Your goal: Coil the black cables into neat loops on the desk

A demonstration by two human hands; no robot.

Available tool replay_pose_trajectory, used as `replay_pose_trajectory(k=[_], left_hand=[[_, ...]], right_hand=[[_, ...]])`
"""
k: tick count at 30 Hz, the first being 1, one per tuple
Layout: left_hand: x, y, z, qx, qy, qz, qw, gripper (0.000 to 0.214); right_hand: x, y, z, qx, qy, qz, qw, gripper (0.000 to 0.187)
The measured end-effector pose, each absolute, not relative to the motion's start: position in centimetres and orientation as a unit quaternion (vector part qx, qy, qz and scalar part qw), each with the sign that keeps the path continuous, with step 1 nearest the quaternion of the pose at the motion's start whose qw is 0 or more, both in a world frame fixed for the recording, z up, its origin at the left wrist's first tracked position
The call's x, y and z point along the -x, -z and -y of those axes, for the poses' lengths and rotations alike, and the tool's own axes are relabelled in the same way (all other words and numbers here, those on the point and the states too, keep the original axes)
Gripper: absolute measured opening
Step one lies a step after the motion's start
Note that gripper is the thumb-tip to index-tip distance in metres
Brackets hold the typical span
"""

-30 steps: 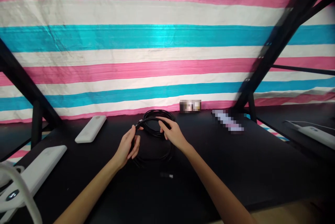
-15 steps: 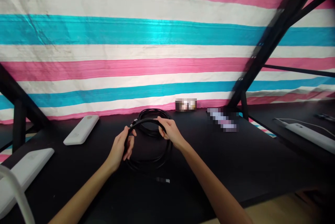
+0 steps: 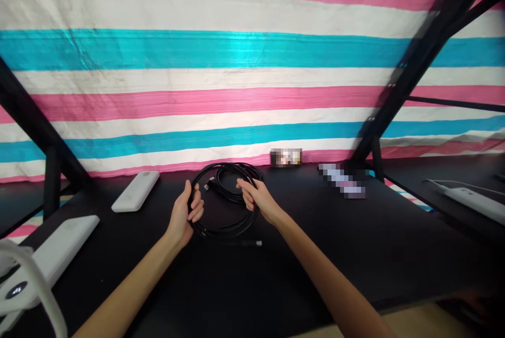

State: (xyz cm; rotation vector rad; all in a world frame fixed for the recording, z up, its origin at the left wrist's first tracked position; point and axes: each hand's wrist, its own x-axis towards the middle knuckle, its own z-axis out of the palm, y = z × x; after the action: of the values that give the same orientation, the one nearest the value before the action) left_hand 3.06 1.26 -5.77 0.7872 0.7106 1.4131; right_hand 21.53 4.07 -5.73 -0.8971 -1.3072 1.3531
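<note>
A black cable (image 3: 226, 234) is wound into a wide loop between my two hands. My left hand (image 3: 187, 209) is closed around the left side of the loop, thumb up. Fingers curled, my right hand (image 3: 256, 200) grips the loop's right side. One cable end with a light metal plug (image 3: 258, 243) sticks out below the loop. Behind the held loop, a second, smaller coil of black cable (image 3: 224, 190) lies on the table, with its plug ends (image 3: 209, 184) showing at its left.
Two white power banks (image 3: 136, 191) (image 3: 59, 254) lie on the left of the black table (image 3: 307, 275). A white cable (image 3: 43, 296) arches at the lower left. Two blurred items (image 3: 286, 158) (image 3: 342, 181) lie at the back right. A white power strip (image 3: 473, 201) sits far right. Black posts stand at both sides.
The loop has been lowered and now lies flatter and wider between my hands. My right hand has come down slightly on its right side. The view has shifted a little left.
</note>
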Motion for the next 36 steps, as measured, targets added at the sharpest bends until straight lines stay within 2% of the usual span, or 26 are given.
replay_pose_trajectory(k=[4, 8, 12, 15, 17, 19, 20, 23, 24, 26, 30, 33, 36], left_hand=[[-3.5, 6.7, -1.4, -0.384, -0.614, -0.343, 0.598, 0.044], [-3.8, 7.0, -1.3, -0.476, -0.589, -0.355, 0.547, 0.049], [-3.3, 6.6, -1.0, -0.555, -0.585, -0.362, 0.468, 0.044], [-2.6, 6.6, -0.8, -0.601, -0.606, -0.415, 0.314, 0.025], [-2.2, 6.7, -0.7, -0.622, -0.606, -0.447, 0.215, 0.034], [-1.8, 6.9, -0.8, -0.649, -0.585, -0.458, 0.163, 0.039], [-1.7, 7.0, -0.9, -0.663, -0.57, -0.46, 0.155, 0.041], [-1.5, 6.9, -1.0, -0.68, -0.532, -0.48, 0.159, 0.045], [-1.5, 6.8, -1.0, -0.676, -0.528, -0.487, 0.164, 0.045], [-1.7, 6.7, -1.0, -0.663, -0.53, -0.497, 0.177, 0.04], [-2.4, 6.8, -0.7, -0.638, -0.529, -0.498, 0.255, 0.022], [-3.0, 7.1, -0.8, -0.619, -0.519, -0.494, 0.323, 0.023], [-3.1, 7.3, -1.0, -0.622, -0.505, -0.496, 0.335, 0.024]], right_hand=[[-20.6, 6.2, -3.7, 0.379, -0.537, 0.525, 0.54, 0.05], [-21.7, 5.8, -4.1, 0.401, -0.459, 0.534, 0.587, 0.05], [-22.9, 5.1, -4.0, 0.407, -0.361, 0.589, 0.597, 0.038], [-22.5, 4.9, -3.3, 0.394, -0.312, 0.654, 0.565, 0.027], [-22.0, 5.0, -2.7, 0.389, -0.289, 0.686, 0.543, 0.024], [-21.7, 5.1, -2.3, 0.394, -0.264, 0.698, 0.537, 0.013], [-21.5, 5.2, -2.1, 0.398, -0.243, 0.7, 0.541, 0.01], [-21.4, 5.3, -1.8, 0.405, -0.174, 0.708, 0.551, 0.049], [-21.4, 5.4, -1.8, 0.403, -0.159, 0.716, 0.547, 0.055], [-21.5, 5.3, -1.8, 0.393, -0.162, 0.735, 0.528, 0.051], [-21.6, 5.1, -2.2, 0.393, -0.276, 0.699, 0.53, 0.03], [-21.5, 5.2, -2.7, 0.408, -0.31, 0.656, 0.555, 0.035], [-21.4, 5.3, -3.2, 0.406, -0.325, 0.625, 0.582, 0.038]])
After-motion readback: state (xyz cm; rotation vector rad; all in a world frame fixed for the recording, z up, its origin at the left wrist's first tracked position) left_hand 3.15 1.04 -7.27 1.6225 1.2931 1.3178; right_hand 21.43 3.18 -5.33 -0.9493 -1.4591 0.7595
